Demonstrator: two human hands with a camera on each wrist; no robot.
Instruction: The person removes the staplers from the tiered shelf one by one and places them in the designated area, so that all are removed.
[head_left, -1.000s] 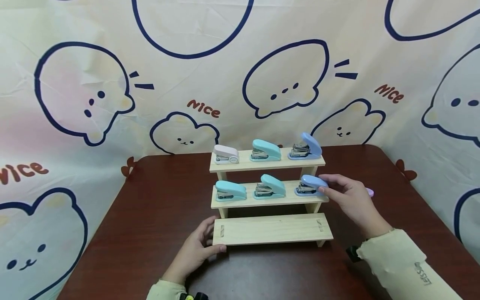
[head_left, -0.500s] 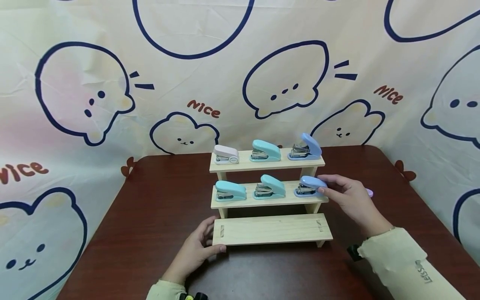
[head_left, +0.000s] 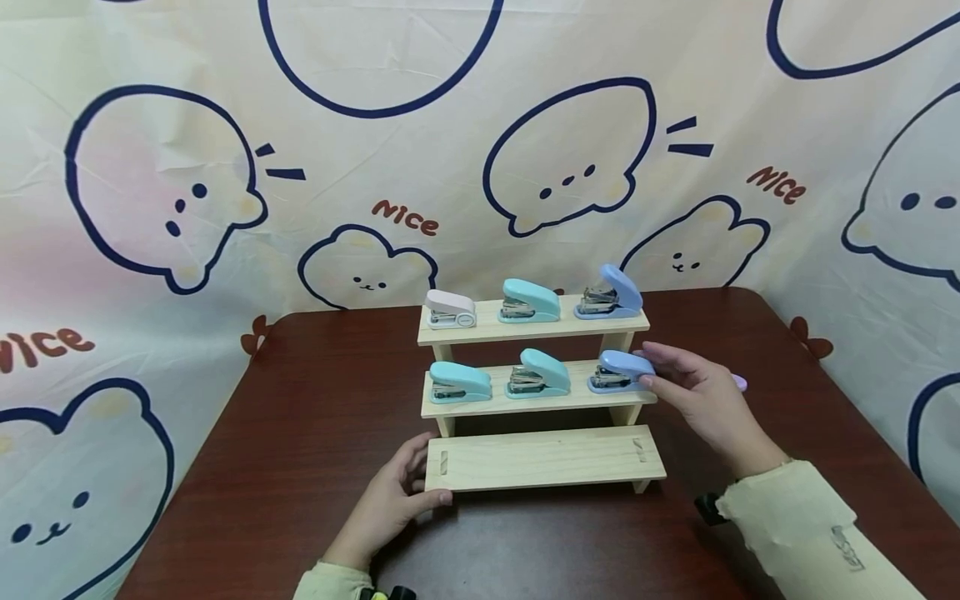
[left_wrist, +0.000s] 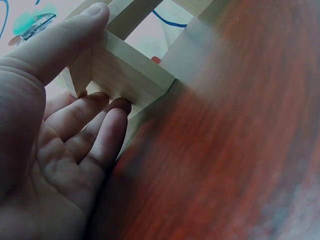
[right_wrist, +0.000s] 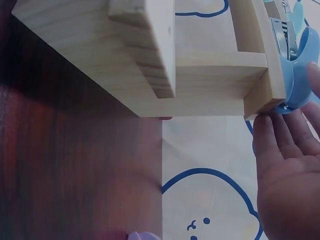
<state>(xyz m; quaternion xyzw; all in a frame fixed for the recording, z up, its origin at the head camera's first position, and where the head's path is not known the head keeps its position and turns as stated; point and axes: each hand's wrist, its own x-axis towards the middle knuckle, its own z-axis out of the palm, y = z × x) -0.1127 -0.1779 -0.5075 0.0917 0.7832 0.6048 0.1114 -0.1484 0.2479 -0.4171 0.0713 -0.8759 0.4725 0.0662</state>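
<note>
In the head view my right hand [head_left: 708, 400] pinches the back end of a blue stapler [head_left: 621, 372] at the right end of the middle shelf. The right wrist view shows the thumb against that stapler [right_wrist: 298, 75], the other fingers behind the shelf end. My left hand [head_left: 393, 500] holds the left end of the low front shelf [head_left: 547, 458] of a wooden tiered rack, thumb at its front edge. Two turquoise staplers [head_left: 461, 382] share the middle shelf. On the top shelf stand a white stapler [head_left: 452, 309], a turquoise stapler [head_left: 530, 301] and a blue stapler [head_left: 611, 293].
A lilac object [head_left: 740, 382] shows just past my right hand, mostly hidden. The rack stands on a dark red-brown table [head_left: 315, 400]. Behind it hangs a pale cloth [head_left: 465, 167] printed with blue-outlined cartoon shapes.
The right hand's upper fingers have risen slightly at the blue stapler. The left hand and the rack stay as they were, and the head view has shifted a little.
</note>
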